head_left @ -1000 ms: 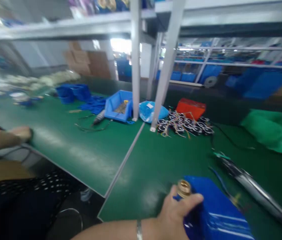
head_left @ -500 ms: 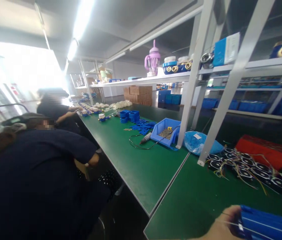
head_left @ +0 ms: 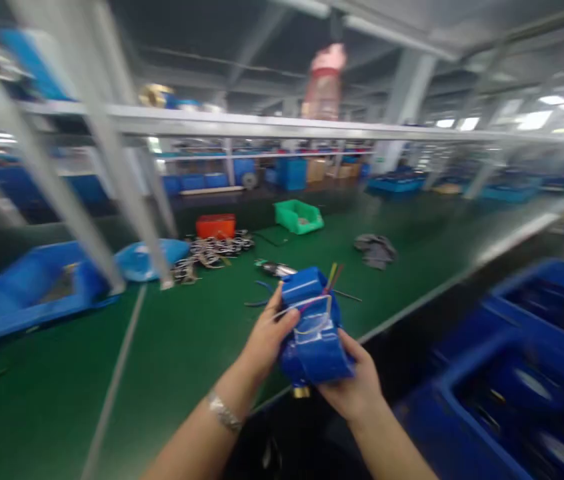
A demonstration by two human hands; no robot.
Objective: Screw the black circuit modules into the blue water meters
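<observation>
Both my hands hold a blue device [head_left: 315, 327] with clear tape bands, thin wires on top and a brass fitting at its bottom, above the near edge of the green bench [head_left: 172, 360]. My left hand [head_left: 268, 337] grips its left side, thumb across the wires. My right hand [head_left: 357, 383] cups it from below and the right. A bracelet sits on my left wrist.
Further back on the bench lie a pile of round black parts with wires [head_left: 212, 250], an orange bin [head_left: 215, 225], a green bin [head_left: 299, 216], a grey rag [head_left: 376, 249], a blue bag [head_left: 145, 259] and a blue bin [head_left: 32, 287]. Blue crates [head_left: 522, 360] stand at right. Shelf posts rise at left.
The view has swung right, away from the seated co-workers. My right hand has come in, so the blue device is now held in both hands, lifted in front of me.
</observation>
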